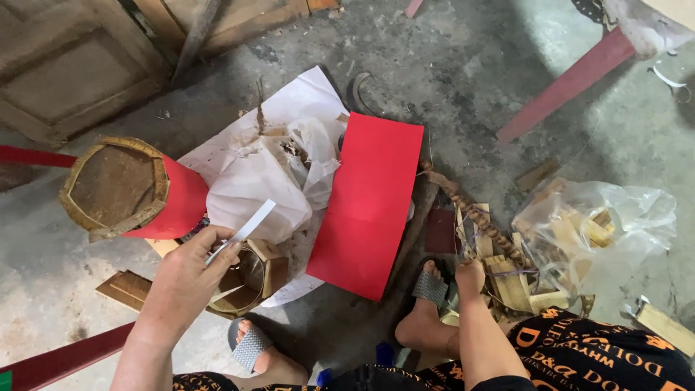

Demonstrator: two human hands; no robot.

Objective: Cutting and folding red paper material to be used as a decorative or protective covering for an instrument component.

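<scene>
Left hand (190,269) pinches thin white paper strip (242,230) between thumb and fingers, above small bamboo frame (250,279) on floor. Strip looks light, bendy, easy to crease; best held near end, softly. Right hand (470,276) reaches down beside foot into pile of bamboo bits (510,282); fingers hidden, cannot tell if holding anything. Red paper sheet (369,203) lies flat between hands. Red tube (156,194) lies near left hand.

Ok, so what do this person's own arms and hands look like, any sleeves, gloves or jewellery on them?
Both arms are bare to the frame's bottom edge: no sleeves or gloves. The left hand and right hand show no rings, watch or bracelets that I can make out. Lower down, black clothing with orange lettering covers the lap.
</scene>
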